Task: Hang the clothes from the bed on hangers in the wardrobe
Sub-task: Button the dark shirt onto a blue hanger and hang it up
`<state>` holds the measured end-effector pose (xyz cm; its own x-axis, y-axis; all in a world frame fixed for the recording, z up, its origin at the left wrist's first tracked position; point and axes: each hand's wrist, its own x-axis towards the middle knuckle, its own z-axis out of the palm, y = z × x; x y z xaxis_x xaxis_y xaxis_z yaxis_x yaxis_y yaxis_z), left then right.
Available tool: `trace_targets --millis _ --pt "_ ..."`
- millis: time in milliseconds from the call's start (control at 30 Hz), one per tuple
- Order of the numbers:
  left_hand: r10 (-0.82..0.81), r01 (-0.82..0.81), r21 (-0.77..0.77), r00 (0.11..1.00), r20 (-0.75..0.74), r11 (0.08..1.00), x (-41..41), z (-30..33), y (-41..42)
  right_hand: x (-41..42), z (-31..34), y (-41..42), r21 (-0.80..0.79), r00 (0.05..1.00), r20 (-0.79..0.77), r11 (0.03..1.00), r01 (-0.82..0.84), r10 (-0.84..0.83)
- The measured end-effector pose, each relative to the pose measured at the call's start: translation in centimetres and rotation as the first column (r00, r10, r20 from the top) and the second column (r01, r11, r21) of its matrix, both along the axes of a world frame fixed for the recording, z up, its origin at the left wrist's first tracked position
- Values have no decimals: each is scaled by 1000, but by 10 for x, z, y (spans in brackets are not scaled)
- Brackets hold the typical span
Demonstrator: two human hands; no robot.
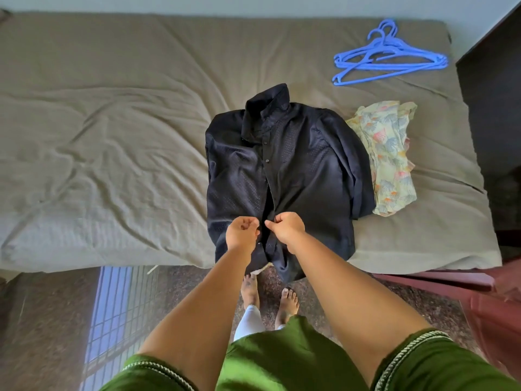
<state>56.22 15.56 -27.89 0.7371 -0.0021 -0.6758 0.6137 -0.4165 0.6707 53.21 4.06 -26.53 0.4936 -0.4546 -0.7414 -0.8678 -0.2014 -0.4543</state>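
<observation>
The dark shirt [282, 176] lies face up on the bed [112, 122], its hem hanging over the near edge. Both hands work at its lower placket: the left hand [242, 231] and the right hand [286, 228] each pinch the fabric edge with curled fingers, seemingly at a button. The floral garment [390, 156] lies just beside the shirt, and the blue hangers [389, 57] are farther back. A tug here could drag the overhanging shirt off the bed, or crease it.

A home bedroom: a wide bed [112, 122] under a rumpled olive-grey sheet, blue plastic hangers [389, 56], clothes laid out, and a speckled stone floor [42, 320].
</observation>
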Motion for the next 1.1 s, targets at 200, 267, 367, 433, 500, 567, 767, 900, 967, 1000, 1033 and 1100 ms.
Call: trace_targets --millis 200,267,367,433,500,567,767,900,967,1000,1033,1100 --pt "-33 31 -38 999 -37 999 7 11 -16 6 10 -6 46 999 44 999 16 -18" --pt "-42 41 -35 999 -29 999 7 11 -17 7 9 -6 71 995 53 995 76 -80" --pt "-77 77 5 997 5 997 7 9 -18 5 7 -4 81 984 78 985 152 -158" --pt "-100 99 43 995 16 994 7 8 -20 4 4 -1 86 966 96 969 231 -239" --pt "-154 148 118 987 42 982 10 9 -21 2 1 1 126 943 97 944 305 -318" --pt "-206 192 183 977 63 964 14 8 -19 2 0 3 288 906 86 881 375 -414" --pt "-280 278 164 960 -15 946 22 13 -20 2 -5 2 426 822 93 768 478 -563" --pt "-272 272 155 962 -16 950 21 11 -20 1 -12 1 246 890 144 887 391 -432" --pt "-274 271 193 962 -15 943 24 7 -18 -1 -11 2 211 920 186 929 305 -345" --pt "-277 276 193 961 -26 941 27 4 -19 -1 -11 1 226 927 202 936 269 -316" --pt "-262 266 166 964 -46 950 29 2 -18 -1 -10 0 254 933 209 938 237 -293" --pt "-234 243 92 967 -98 966 33 -4 -16 0 -9 -6 330 945 194 925 190 -264"
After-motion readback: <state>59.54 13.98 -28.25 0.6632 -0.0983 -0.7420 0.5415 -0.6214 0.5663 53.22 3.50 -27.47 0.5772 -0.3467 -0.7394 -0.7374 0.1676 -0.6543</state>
